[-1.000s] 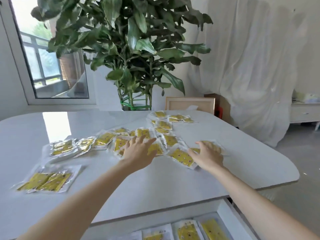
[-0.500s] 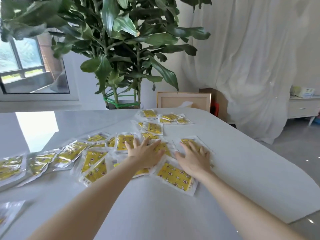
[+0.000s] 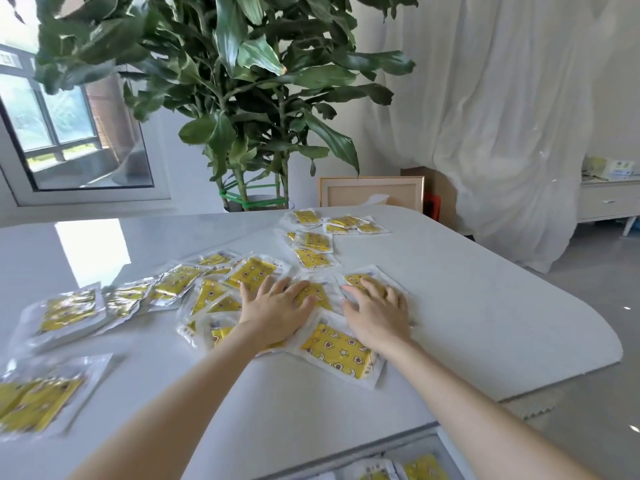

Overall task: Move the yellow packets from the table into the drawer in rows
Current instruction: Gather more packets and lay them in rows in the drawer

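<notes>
Left hand (image 3: pixel 277 306) and right hand (image 3: pixel 377 313) lay flat, fingers spread, on overlapping packets (image 3: pixel 337 348) mid-table (image 3: pixel 485 323). Drawer (image 3: pixel 448 455) under the near edge was barely seen, apparently part-filled. Risk: slick wrappers could slide when gathered and drag neighbours off the right edge.

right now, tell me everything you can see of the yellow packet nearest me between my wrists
The packet is a flat, glossy clear pouch with a pale sealed border around a yellow inside printed with small flowers, stars and moons. It lies skewed on the white table between the left hand and right hand. The right hand's heel seems to rest on its upper right edge; other packets meet its left side.
</notes>
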Demonstrator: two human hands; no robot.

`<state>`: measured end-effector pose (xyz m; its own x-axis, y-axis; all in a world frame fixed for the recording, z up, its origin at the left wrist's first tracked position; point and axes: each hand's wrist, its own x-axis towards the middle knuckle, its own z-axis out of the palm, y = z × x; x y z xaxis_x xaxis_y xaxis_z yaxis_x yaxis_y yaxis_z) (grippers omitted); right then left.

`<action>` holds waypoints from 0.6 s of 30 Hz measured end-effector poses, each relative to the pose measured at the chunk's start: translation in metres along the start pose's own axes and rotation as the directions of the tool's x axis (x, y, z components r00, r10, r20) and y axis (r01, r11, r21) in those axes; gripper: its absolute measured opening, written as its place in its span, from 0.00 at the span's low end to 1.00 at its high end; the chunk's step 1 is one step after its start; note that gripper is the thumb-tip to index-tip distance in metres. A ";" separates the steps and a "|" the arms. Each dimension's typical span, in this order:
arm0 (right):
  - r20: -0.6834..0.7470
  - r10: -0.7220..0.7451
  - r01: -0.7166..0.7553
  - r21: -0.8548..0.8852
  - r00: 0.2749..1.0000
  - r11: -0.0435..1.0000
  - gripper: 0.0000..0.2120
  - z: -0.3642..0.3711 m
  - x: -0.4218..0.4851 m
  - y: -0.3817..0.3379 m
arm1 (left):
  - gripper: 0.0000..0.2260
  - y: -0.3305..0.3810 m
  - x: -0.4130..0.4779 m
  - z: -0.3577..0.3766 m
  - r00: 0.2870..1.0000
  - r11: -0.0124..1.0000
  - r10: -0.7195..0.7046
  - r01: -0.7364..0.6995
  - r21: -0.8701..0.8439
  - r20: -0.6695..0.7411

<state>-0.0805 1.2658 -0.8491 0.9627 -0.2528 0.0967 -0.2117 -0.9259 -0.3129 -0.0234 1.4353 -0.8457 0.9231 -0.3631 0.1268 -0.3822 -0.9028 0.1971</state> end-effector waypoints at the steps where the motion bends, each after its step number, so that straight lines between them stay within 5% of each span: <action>1: 0.000 -0.005 0.005 0.004 1.000 1.000 0.21 0.001 -0.007 -0.005 | 0.24 -0.004 -0.010 -0.003 1.000 1.000 -0.003 0.003 0.005 -0.006; 14: -0.129 -0.067 0.075 0.059 0.989 0.995 0.18 0.015 -0.068 -0.062 | 0.20 -0.049 -0.104 -0.026 0.987 0.999 -0.030 0.032 0.010 -0.160; 18: -0.295 -0.046 0.083 0.112 0.954 0.990 0.13 0.009 -0.078 -0.069 | 0.15 -0.053 -0.114 -0.039 0.932 0.945 -0.119 0.001 -0.327 -0.343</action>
<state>-0.1391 1.3517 -0.8432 0.8786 -0.2813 0.3859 -0.1109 -0.9062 -0.4080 -0.1103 1.5340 -0.8323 0.8911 -0.1516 0.4277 -0.3744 -0.7782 0.5042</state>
